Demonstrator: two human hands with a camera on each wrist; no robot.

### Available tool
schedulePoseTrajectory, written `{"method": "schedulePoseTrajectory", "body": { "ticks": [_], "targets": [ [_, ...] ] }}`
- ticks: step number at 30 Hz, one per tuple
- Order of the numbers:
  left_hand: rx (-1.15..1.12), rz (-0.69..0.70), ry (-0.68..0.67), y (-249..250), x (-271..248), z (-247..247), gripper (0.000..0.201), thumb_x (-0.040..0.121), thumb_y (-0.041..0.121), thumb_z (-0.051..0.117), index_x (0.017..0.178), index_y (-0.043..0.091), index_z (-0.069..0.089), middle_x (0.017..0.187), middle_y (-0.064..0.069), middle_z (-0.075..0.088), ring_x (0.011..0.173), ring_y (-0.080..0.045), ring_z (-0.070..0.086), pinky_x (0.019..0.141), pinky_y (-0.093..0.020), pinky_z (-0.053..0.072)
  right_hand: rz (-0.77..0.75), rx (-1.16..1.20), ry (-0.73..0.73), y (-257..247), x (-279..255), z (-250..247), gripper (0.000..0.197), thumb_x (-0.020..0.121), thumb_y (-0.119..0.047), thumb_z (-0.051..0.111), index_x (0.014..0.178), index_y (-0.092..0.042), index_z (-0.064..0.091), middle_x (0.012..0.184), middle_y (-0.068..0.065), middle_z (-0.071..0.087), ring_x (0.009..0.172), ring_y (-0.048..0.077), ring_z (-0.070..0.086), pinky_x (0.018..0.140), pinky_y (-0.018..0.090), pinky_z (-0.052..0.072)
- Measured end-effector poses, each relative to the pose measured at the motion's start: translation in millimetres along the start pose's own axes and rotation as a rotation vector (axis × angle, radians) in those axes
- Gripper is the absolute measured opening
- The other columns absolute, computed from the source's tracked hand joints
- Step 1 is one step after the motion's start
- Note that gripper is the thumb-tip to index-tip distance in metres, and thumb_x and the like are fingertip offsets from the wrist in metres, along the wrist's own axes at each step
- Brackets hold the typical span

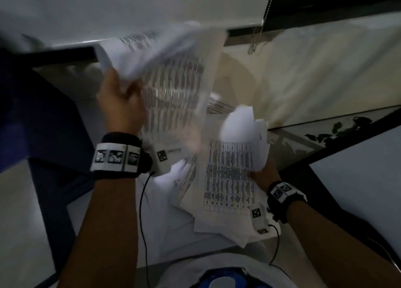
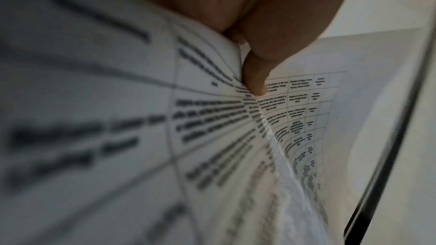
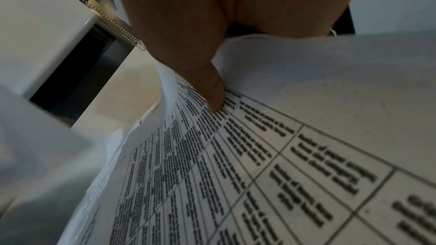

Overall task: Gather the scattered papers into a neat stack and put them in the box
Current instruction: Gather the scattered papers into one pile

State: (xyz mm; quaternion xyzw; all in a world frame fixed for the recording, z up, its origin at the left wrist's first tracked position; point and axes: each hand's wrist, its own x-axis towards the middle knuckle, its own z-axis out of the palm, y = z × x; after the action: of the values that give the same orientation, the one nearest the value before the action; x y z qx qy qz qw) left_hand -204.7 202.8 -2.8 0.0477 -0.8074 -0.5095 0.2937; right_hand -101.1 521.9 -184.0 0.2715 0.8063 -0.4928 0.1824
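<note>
My left hand [image 1: 121, 96] grips a loose, crumpled bunch of printed sheets [image 1: 173, 79] and holds it raised; the sheets are blurred. In the left wrist view my thumb [image 2: 256, 79] presses into the fold of a sheet with a table [image 2: 212, 118] on it. My right hand [image 1: 263, 175] pinches the right edge of another bunch of papers [image 1: 230, 177], lower and nearer to me. The right wrist view shows its thumb [image 3: 212, 92] on top of a table-printed sheet [image 3: 259, 165], with several sheets fanned out beneath. No box is clearly visible.
A cream cloth-covered surface [image 1: 314, 75] lies behind the papers. A bead chain [image 1: 258, 36] hangs from a dark blind at the upper right. A dark blue shape [image 1: 39, 122] fills the left. A glass-topped edge with dark leaves [image 1: 338, 129] is at right. The room is dim.
</note>
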Motion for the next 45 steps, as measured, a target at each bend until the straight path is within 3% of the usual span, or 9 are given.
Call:
{"method": "schedulePoseTrajectory", "body": {
  "ticks": [3,7,14,18,22,27,34,39,45],
  "targets": [
    [-0.357,-0.267,-0.057,14,2,4,0.026,0.088,0.002,0.062,0.114,0.009,0.059,0.100,0.002,0.069,0.087,-0.004,0.068,0.074,-0.021,0.056,-0.006,-0.075,-0.010,13,11,0,0.049,0.078,-0.023,0.073,0.123,-0.016,0.053,0.113,0.005,0.061,0.104,0.028,0.058,0.094,0.041,0.048],
    [-0.195,-0.563,-0.341,-25,-42,31,0.012,0.092,0.011,0.064,0.099,0.001,0.061,0.061,-0.002,0.056,0.044,-0.008,0.051,0.042,-0.023,0.041,0.040,-0.091,-0.068,2,6,-6,0.041,0.094,-0.019,0.054,0.131,-0.005,0.046,0.138,0.014,0.051,0.121,0.029,0.051,0.099,0.033,0.040],
    [0.469,-0.661,-0.739,-107,-140,56,0.039,0.095,0.047,0.055,0.089,0.008,0.052,0.085,-0.013,0.063,0.079,-0.026,0.059,0.060,-0.026,0.039,0.140,0.222,0.000,12,12,-3,0.034,0.078,-0.016,0.073,0.110,-0.013,0.060,0.118,0.016,0.063,0.104,0.036,0.060,0.095,0.054,0.049],
    [0.348,-0.695,-0.746,-107,-149,54,0.013,0.097,0.019,0.052,0.108,0.023,0.048,0.100,-0.004,0.060,0.090,-0.027,0.059,0.073,-0.036,0.053,0.282,0.481,0.032,19,18,-1,0.047,0.073,-0.036,0.074,0.110,-0.009,0.066,0.112,0.020,0.067,0.100,0.039,0.063,0.093,0.055,0.050],
    [0.337,-0.587,-0.733,-101,-152,60,0.059,0.092,0.014,0.062,0.145,0.017,0.037,0.123,-0.010,0.061,0.100,-0.026,0.061,0.080,-0.029,0.049,0.227,0.446,0.030,21,20,2,0.072,0.056,-0.034,0.088,0.120,-0.010,0.063,0.112,0.013,0.067,0.099,0.037,0.064,0.088,0.056,0.053],
    [0.417,-0.515,-0.775,-100,-163,81,0.041,0.093,0.030,0.059,0.128,0.009,0.052,0.113,-0.008,0.063,0.093,-0.022,0.060,0.078,-0.031,0.051,0.169,0.372,-0.083,12,15,4,0.052,0.062,-0.005,0.084,0.111,-0.008,0.066,0.109,0.017,0.069,0.095,0.038,0.066,0.086,0.058,0.053],
    [0.705,-0.287,-0.816,-121,-151,66,0.031,0.092,0.019,0.048,0.116,0.011,0.066,0.118,-0.008,0.061,0.113,-0.028,0.054,0.096,-0.036,0.047,0.168,0.340,-0.054,29,25,8,0.067,0.060,-0.016,0.084,0.121,-0.011,0.059,0.116,0.013,0.066,0.101,0.035,0.063,0.089,0.058,0.052],
    [0.755,-0.707,-0.387,-146,-116,30,0.062,0.085,0.034,0.065,0.140,0.015,0.044,0.144,-0.015,0.039,0.129,-0.035,0.043,0.104,-0.052,0.041,0.075,0.377,-0.011,38,34,14,0.069,0.068,-0.013,0.081,0.131,-0.012,0.053,0.126,0.012,0.062,0.112,0.035,0.059,0.096,0.061,0.046],
    [0.828,-0.887,-0.508,-146,-97,37,0.094,0.081,0.057,0.067,0.146,0.002,0.027,0.149,-0.017,0.028,0.139,-0.034,0.027,0.109,-0.051,0.032,0.102,0.218,-0.005,28,36,19,0.058,0.076,-0.003,0.073,0.130,-0.004,0.051,0.123,0.017,0.062,0.106,0.037,0.060,0.093,0.056,0.049]
  ]
}}
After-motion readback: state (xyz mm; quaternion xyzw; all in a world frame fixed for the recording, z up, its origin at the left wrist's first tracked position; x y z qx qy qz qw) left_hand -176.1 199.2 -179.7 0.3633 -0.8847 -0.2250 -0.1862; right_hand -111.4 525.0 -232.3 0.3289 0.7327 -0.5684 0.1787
